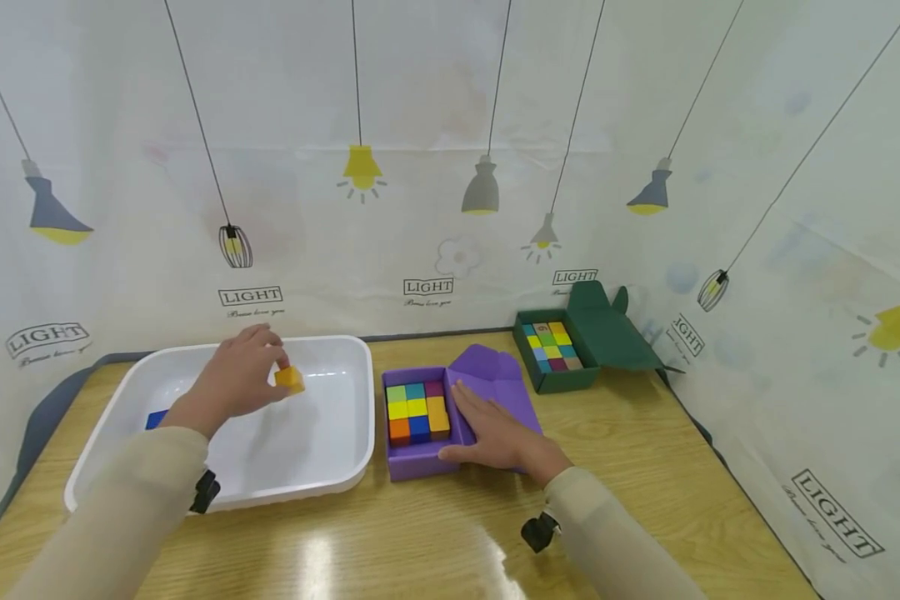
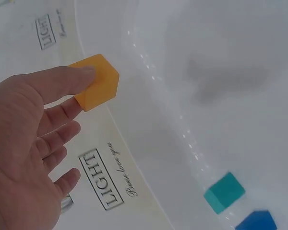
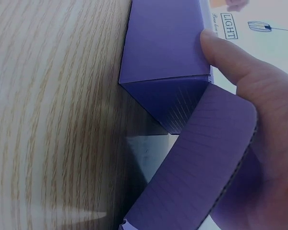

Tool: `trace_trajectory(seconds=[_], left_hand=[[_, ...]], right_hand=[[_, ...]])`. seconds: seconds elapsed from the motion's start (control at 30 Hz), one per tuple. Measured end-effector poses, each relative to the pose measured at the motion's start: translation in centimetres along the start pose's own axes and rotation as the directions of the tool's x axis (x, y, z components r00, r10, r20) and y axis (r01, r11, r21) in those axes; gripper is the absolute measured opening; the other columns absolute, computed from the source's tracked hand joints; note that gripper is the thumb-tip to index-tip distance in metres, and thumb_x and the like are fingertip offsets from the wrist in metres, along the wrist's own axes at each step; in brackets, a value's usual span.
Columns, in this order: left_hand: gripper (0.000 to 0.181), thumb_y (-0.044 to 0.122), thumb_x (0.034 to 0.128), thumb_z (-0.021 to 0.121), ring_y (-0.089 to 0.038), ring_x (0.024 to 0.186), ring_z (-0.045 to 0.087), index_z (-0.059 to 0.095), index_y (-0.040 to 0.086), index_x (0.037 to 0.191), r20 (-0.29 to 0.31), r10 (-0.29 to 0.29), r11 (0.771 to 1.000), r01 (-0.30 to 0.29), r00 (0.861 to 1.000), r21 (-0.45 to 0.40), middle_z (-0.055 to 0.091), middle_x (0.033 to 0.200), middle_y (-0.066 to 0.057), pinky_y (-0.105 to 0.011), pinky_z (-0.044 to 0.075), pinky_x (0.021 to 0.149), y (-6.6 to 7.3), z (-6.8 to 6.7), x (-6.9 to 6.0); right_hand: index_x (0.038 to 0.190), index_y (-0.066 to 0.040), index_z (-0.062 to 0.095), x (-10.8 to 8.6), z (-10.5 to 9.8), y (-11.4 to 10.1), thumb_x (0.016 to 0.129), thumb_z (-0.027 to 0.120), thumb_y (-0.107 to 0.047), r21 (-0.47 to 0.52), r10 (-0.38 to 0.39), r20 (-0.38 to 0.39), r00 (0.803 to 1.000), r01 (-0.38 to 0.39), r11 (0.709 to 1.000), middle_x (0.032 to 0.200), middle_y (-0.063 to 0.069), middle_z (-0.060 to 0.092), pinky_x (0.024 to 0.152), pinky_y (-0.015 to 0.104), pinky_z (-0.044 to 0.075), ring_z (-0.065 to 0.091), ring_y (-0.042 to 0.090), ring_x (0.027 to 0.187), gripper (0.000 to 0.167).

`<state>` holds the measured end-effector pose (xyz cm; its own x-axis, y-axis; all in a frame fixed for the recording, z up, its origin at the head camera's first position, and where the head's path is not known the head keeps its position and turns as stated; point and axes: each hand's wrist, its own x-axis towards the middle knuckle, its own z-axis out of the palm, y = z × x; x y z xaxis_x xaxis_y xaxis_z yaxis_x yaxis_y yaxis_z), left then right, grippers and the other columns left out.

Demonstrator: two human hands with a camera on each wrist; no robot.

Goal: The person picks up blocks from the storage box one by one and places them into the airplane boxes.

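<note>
My left hand [image 1: 243, 367] pinches an orange-yellow cube [image 1: 289, 381] between thumb and fingertips, above the white tray [image 1: 322, 487]. The left wrist view shows that same cube [image 2: 103, 81] up close, the other fingers loosely bent. A purple box [image 1: 423, 467] stands right of the tray, holding several coloured cubes [image 1: 407, 409] in rows. Across its right side lies my right hand [image 1: 487, 429], fingers extended over the fold of the opened purple lid [image 1: 506, 387]. In the right wrist view, the thumb touches the upper edge of the box [image 3: 165, 38].
Inside the tray lie a teal cube [image 2: 224, 192] and a blue cube [image 2: 257, 221]. Farther back on the right, a green box [image 1: 566, 382] with several coloured cubes has its green lid [image 1: 618, 333] folded open. A patterned curtain [image 1: 435, 183] encloses the wooden table [image 1: 390, 550].
</note>
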<state>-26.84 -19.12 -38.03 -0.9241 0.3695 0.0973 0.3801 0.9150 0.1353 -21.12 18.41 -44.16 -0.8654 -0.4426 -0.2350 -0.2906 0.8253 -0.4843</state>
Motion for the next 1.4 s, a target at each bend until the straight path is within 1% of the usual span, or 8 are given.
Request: trace_trajectory(seconds=[0.13, 0.4, 0.53, 0.73, 0.87, 1.0, 1.23, 1.4], left_hand=[[0.025, 0.025, 0.0771, 0.081, -0.04, 0.143, 0.029, 0.071, 0.012, 0.096, -0.004, 0.061, 0.998, -0.061, 0.998, 0.029, 0.058, 0.13, -0.015, -0.062, 0.026, 0.117, 2.9, -0.3, 0.5], [0.028, 0.032, 0.0776, 0.08, -0.035, 0.145, 0.031, 0.069, 0.015, 0.097, -0.025, 0.186, 0.982, -0.185, 0.982, 0.045, 0.058, 0.132, -0.01, -0.057, 0.028, 0.118, 8.2, -0.6, 1.2], [0.03, 0.037, 0.0793, 0.079, -0.032, 0.142, 0.035, 0.07, 0.014, 0.097, -0.031, 0.264, 0.963, -0.261, 0.964, 0.069, 0.059, 0.13, -0.008, -0.054, 0.033, 0.117, 10.4, 0.2, 1.5], [0.031, 0.041, 0.0825, 0.075, -0.03, 0.141, 0.038, 0.071, 0.013, 0.096, 0.038, 0.316, 0.945, -0.318, 0.948, 0.077, 0.059, 0.128, -0.006, -0.051, 0.035, 0.115, 13.0, 1.6, 2.0], [0.034, 0.042, 0.0835, 0.074, -0.029, 0.143, 0.036, 0.072, 0.013, 0.099, 0.115, 0.318, 0.941, -0.328, 0.941, 0.08, 0.058, 0.131, -0.006, -0.051, 0.034, 0.116, 14.1, 2.5, 2.1], [0.035, 0.043, 0.0835, 0.074, -0.027, 0.143, 0.035, 0.073, 0.012, 0.101, 0.172, 0.298, 0.947, -0.314, 0.939, 0.073, 0.057, 0.132, -0.006, -0.051, 0.033, 0.117, 14.5, 3.3, 2.0], [0.029, 0.038, 0.0822, 0.076, -0.028, 0.138, 0.04, 0.074, 0.011, 0.092, 0.218, 0.3, 0.945, -0.32, 0.929, 0.064, 0.06, 0.124, -0.006, -0.05, 0.038, 0.113, 14.1, 4.2, 2.1], [0.026, 0.037, 0.0805, 0.077, -0.026, 0.132, 0.044, 0.074, 0.012, 0.089, 0.242, 0.262, 0.96, -0.279, 0.934, 0.036, 0.061, 0.118, -0.005, -0.049, 0.038, 0.113, 13.8, 4.9, 2.5]], right_hand=[[0.158, -0.016, 0.003, 0.1, -0.1, 0.0, 0.086, 0.059, -0.064, -0.001, 0.006, 0.005, 1.0, -0.006, 1.0, 0.167, 0.003, 0.0, 0.125, 0.05, 0.014, 0.005, 0.023, 0.155, 0.103], [0.158, -0.016, 0.003, 0.2, -0.1, -0.1, 0.086, 0.06, -0.062, -0.003, 0.016, 0.005, 1.0, -0.016, 1.0, 0.167, 0.003, 0.0, 0.125, 0.05, 0.012, 0.005, 0.023, 0.155, 0.103], [0.158, -0.017, 0.002, 0.6, -0.2, 0.1, 0.086, 0.06, -0.063, -0.003, 0.026, 0.0, 1.0, -0.026, 1.0, 0.167, 0.003, 0.0, 0.125, 0.05, 0.012, 0.006, 0.023, 0.155, 0.103], [0.158, -0.016, 0.003, 1.0, -0.5, 0.0, 0.086, 0.061, -0.061, -0.019, 0.03, 0.002, 1.0, -0.03, 0.999, 0.167, 0.004, 0.001, 0.126, 0.051, 0.01, 0.006, 0.024, 0.155, 0.103], [0.158, -0.014, 0.004, 1.1, -0.6, 0.1, 0.086, 0.06, -0.061, -0.021, 0.022, 0.001, 1.0, -0.022, 1.0, 0.166, 0.005, 0.002, 0.125, 0.052, 0.01, 0.006, 0.024, 0.155, 0.102], [0.158, -0.013, 0.004, 1.2, -0.6, 0.2, 0.087, 0.06, -0.061, -0.017, 0.014, 0.001, 1.0, -0.014, 1.0, 0.166, 0.006, 0.002, 0.125, 0.053, 0.01, 0.005, 0.025, 0.155, 0.102], [0.158, -0.013, 0.003, 1.1, -0.6, 0.0, 0.087, 0.06, -0.061, -0.014, 0.024, 0.008, 1.0, -0.024, 1.0, 0.166, 0.005, 0.002, 0.126, 0.052, 0.008, 0.005, 0.023, 0.155, 0.103], [0.158, -0.013, 0.003, 1.2, -0.5, 0.1, 0.086, 0.06, -0.063, -0.019, 0.029, 0.01, 1.0, -0.029, 0.999, 0.166, 0.006, 0.002, 0.126, 0.051, 0.009, 0.005, 0.023, 0.155, 0.104]])
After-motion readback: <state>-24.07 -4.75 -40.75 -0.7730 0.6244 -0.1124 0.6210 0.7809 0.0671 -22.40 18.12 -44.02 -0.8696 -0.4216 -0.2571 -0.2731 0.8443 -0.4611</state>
